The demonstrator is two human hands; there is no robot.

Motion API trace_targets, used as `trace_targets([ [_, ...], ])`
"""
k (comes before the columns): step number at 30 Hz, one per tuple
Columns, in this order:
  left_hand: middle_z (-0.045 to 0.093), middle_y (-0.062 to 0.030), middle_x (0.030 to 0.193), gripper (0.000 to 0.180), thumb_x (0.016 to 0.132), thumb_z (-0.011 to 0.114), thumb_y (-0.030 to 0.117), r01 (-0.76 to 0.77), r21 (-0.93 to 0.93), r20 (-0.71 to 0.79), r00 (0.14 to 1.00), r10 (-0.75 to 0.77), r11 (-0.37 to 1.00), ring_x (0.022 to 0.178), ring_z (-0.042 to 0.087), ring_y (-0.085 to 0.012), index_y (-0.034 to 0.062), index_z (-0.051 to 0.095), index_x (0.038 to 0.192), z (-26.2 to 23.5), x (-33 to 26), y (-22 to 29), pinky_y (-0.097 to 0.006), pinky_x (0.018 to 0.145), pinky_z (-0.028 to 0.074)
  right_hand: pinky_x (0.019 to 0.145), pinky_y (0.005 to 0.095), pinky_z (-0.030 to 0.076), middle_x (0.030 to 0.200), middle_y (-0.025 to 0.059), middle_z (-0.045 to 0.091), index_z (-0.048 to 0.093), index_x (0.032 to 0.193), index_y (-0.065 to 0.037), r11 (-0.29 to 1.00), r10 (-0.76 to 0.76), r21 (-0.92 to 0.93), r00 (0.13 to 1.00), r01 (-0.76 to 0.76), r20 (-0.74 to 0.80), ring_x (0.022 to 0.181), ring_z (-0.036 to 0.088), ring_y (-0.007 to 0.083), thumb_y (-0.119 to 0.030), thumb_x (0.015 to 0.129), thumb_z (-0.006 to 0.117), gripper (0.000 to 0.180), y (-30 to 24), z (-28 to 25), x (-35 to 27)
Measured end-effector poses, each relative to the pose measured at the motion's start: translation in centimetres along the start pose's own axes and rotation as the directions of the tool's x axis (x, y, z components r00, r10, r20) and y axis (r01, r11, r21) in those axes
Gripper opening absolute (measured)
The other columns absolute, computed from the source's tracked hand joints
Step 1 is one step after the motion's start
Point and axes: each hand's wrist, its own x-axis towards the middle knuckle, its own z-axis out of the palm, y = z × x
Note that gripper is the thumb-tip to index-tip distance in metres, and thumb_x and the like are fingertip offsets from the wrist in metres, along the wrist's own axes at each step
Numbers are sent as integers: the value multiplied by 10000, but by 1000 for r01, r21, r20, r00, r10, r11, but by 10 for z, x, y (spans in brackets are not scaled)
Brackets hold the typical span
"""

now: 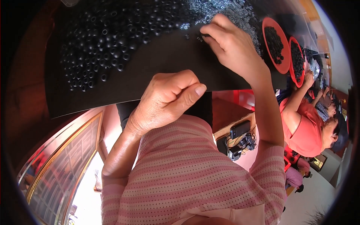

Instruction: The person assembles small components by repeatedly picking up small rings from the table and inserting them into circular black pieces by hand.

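My left hand (168,95) is closed in a fist above the near edge of the black work surface (165,71); whatever lies inside it is hidden. Farther off and to the right, my right hand (234,45) pinches a small black piece (205,35) between thumb and fingers, just over the surface. Beside those fingertips spreads a heap of small shiny silvery pieces (225,9). A wide scatter of small black ring-like caps (108,41) covers the far left of the surface. One or two tiny loose pieces (187,36) lie near my right fingertips.
Two red bowls (285,63) of small black pieces stand at the right. Beyond them a person in a red top (305,131) works at the same table, with others farther away. Below the table edge sits an open cardboard box (221,134) with black devices and cables.
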Motion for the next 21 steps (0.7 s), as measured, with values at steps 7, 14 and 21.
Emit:
trace_targets([
  [7,487,7,557,267,926,591,181,-36,-13,-10,999,36,999,490,438,-56,24,549,713,0,1,-3,-230,443,354,644,388,470,929,70,550,600,1030,-83,992,-57,111,997,63,-58,781,596,282,-76,823,635,210,-22,4,16],
  [14,490,-11,587,240,919,601,165,-83,0,-22,996,83,997,510,426,-79,8,560,742,-1,1,-4,-262,458,357,656,402,482,974,77,549,586,1045,-63,997,-30,-75,998,34,52,804,600,298,-88,815,644,239,-30,21,40],
  [21,492,-25,599,218,905,614,145,-125,56,-19,992,126,991,505,437,-107,8,560,743,0,1,-7,-273,467,366,648,399,492,963,71,561,595,1045,-58,999,-26,-23,999,27,29,808,603,290,-93,806,648,247,-28,16,24],
])
